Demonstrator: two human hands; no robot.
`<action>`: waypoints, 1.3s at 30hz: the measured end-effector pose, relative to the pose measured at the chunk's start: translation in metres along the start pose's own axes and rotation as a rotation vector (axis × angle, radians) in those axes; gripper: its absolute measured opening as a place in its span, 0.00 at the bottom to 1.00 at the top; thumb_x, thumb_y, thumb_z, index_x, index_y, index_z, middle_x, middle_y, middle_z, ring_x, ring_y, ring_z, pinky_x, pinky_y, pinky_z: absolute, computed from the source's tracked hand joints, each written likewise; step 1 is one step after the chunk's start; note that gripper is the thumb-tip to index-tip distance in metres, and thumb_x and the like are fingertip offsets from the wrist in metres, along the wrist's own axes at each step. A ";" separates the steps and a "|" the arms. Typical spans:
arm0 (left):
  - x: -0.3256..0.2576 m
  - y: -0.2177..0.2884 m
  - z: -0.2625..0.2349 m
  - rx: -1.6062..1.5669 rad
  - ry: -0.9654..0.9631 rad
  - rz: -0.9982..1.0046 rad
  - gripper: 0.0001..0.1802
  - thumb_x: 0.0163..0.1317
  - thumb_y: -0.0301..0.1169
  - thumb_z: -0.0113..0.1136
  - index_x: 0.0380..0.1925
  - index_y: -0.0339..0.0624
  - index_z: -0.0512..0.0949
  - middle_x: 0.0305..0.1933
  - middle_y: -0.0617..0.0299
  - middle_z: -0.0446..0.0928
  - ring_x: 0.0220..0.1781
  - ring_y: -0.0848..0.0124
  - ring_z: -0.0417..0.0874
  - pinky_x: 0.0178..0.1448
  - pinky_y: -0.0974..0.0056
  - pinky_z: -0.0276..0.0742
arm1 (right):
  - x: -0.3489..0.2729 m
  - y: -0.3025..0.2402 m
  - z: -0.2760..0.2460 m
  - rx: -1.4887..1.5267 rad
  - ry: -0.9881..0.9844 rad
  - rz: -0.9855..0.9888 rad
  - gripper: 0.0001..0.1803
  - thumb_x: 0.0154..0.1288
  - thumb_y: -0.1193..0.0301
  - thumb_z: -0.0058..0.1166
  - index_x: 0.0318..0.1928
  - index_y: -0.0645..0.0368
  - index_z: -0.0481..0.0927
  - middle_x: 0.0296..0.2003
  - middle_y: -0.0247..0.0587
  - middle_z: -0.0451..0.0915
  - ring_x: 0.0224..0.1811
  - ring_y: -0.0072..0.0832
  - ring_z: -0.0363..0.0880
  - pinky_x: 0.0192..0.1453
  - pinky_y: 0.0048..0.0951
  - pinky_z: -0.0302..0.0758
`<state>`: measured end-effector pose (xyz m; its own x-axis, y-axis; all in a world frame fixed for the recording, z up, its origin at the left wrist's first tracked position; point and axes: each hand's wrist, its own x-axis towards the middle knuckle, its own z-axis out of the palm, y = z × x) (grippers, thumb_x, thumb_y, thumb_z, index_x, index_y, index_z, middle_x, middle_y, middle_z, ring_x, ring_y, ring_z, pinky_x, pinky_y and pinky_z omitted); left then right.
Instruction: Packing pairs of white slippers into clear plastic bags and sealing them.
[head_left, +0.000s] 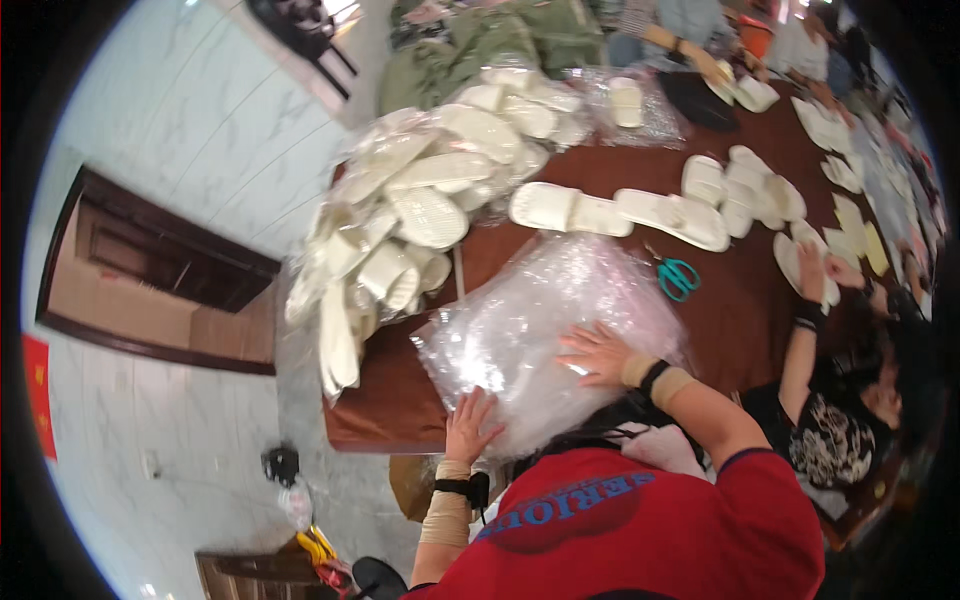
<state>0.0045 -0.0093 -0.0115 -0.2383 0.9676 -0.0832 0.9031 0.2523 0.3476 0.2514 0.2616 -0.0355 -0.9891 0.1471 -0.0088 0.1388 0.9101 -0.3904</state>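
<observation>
A stack of clear plastic bags (540, 310) lies on the brown tabletop in front of me. My left hand (470, 428) rests with fingers spread on the near left edge of the stack. Flat on its right side lies my right hand (598, 355), also with fingers apart and holding nothing. Just beyond the bags, white slippers (572, 208) lie in a row, unwrapped. Teal-handled scissors (677, 278) sit right of the stack. On the left, white slippers in clear bags (430, 215) form a large heap.
At my right, a co-worker's hands (812, 270) touch a white slipper. Another person's arm (700, 60) reaches over slippers at the far side. The table's left corner (345, 430) stands near a doorway (160, 275). Green cloth (490, 45) lies beyond the heap.
</observation>
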 end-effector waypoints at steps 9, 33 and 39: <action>0.069 -0.089 -0.128 0.449 0.510 -0.660 0.42 0.51 0.30 0.64 0.68 0.51 0.58 0.72 0.54 0.55 0.72 0.51 0.55 0.70 0.46 0.54 | 0.000 -0.006 -0.004 -0.034 -0.050 0.013 0.35 0.56 0.48 0.56 0.65 0.33 0.65 0.70 0.34 0.53 0.74 0.41 0.47 0.73 0.59 0.43; 0.051 0.041 -0.208 -1.128 0.438 -0.279 0.19 0.67 0.28 0.49 0.55 0.30 0.70 0.51 0.57 0.76 0.48 0.72 0.77 0.52 0.67 0.73 | -0.003 0.003 0.012 -0.003 0.018 -0.014 0.33 0.58 0.47 0.53 0.64 0.37 0.67 0.70 0.38 0.55 0.73 0.41 0.48 0.74 0.54 0.44; 0.078 0.001 -0.026 -0.594 0.641 -0.223 0.30 0.64 0.22 0.54 0.66 0.34 0.58 0.68 0.47 0.61 0.66 0.57 0.65 0.68 0.59 0.61 | 0.009 0.016 0.041 0.173 -0.114 0.190 0.41 0.52 0.41 0.53 0.64 0.47 0.67 0.65 0.46 0.64 0.66 0.47 0.62 0.70 0.48 0.56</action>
<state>-0.0222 0.0659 0.0069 -0.7000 0.6618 0.2685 0.5208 0.2157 0.8260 0.2423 0.2620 -0.0800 -0.9465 0.2558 -0.1965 0.3219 0.7892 -0.5230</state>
